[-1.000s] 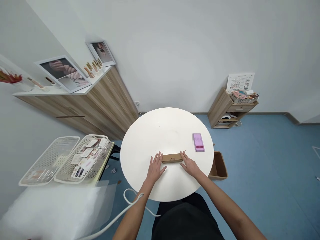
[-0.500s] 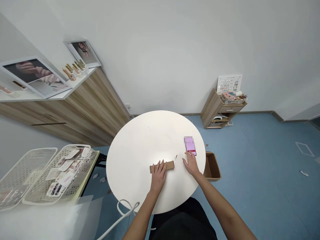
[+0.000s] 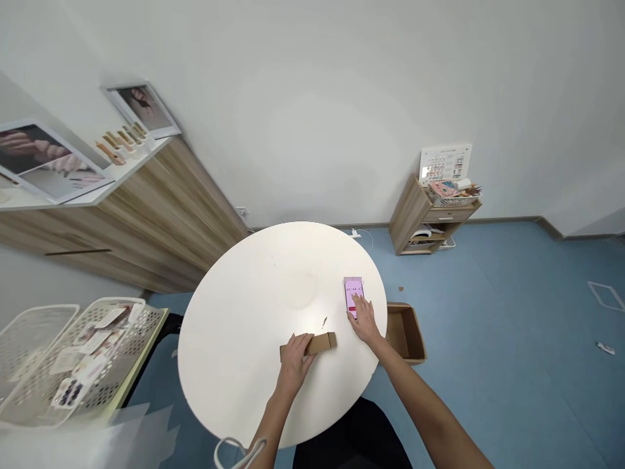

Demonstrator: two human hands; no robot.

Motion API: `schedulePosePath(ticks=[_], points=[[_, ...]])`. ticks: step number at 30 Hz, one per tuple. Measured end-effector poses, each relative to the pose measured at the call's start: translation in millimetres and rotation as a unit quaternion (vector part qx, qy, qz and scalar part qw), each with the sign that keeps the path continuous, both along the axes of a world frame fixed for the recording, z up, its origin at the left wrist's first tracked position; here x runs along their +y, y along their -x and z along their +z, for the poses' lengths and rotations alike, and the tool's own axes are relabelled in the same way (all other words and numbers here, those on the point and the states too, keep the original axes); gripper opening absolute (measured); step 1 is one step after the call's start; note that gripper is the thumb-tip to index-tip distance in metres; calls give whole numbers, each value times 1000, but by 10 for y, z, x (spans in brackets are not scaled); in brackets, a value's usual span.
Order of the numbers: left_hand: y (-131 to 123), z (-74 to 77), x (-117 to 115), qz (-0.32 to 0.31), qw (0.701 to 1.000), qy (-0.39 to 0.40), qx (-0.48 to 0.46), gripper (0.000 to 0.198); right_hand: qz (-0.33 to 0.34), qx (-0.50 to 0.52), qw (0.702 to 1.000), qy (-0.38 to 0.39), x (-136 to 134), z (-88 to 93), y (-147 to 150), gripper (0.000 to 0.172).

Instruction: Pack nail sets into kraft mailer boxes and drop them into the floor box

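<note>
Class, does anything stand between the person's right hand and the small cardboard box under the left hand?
Nothing visible does: only the white tabletop shows between the right hand, over the lower part of the phone, and the near end of the small cardboard box. The left hand covers the box's middle.

On our table (image 3: 234, 326), our left hand (image 3: 293, 363) lies over a box (image 3: 323, 342); to its right and farther off, our right hand (image 3: 364, 321) overlaps a phone (image 3: 352, 290). Right of the table, a carton (image 3: 414, 333) stands on the floor (image 3: 498, 339); left, two baskets (image 3: 139, 329). Behind, rightward, a cabinet (image 3: 449, 214) stands by the wall (image 3: 312, 143).
</note>
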State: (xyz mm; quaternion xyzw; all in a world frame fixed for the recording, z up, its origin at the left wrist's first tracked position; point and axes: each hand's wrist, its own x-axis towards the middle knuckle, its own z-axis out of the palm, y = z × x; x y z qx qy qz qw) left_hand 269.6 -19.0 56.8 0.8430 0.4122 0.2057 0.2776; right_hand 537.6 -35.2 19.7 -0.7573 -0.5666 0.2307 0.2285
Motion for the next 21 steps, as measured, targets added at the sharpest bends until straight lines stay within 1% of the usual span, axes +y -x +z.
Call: schedulePosePath(ticks=[2, 5, 7, 9, 12, 16, 19, 21], points=[[-199, 103, 3, -9, 999, 15, -27, 33, -55, 87, 994, -19, -139, 96, -48, 51], [-561, 252, -8, -54, 995, 43, -65, 31, -123, 219, 967, -43, -451, 243, -163, 46], [-802, 328, -34, -84, 989, 74, -94, 31, -147, 262, 952, -64, -713, 338, -260, 44], [-1015, 384, -82, -110, 980, 115, -117, 31, -163, 282, 941, -86, -1004, 430, -359, 43], [-1277, 442, -196, -158, 966, 158, -128, 32, -158, 291, 938, -101, -1452, 568, -489, 47], [-1564, 474, -430, -217, 953, 174, -119, 33, -140, 242, 956, -92, -1967, 766, -657, 62], [-1730, 404, -684, -253, 945, 178, -105, 35, -134, 183, 971, -75, -2266, 866, -808, 61], [-1814, 288, -888, -271, 941, 178, -96, 37, -123, 155, 979, -55, -2439, 862, -919, 57]])
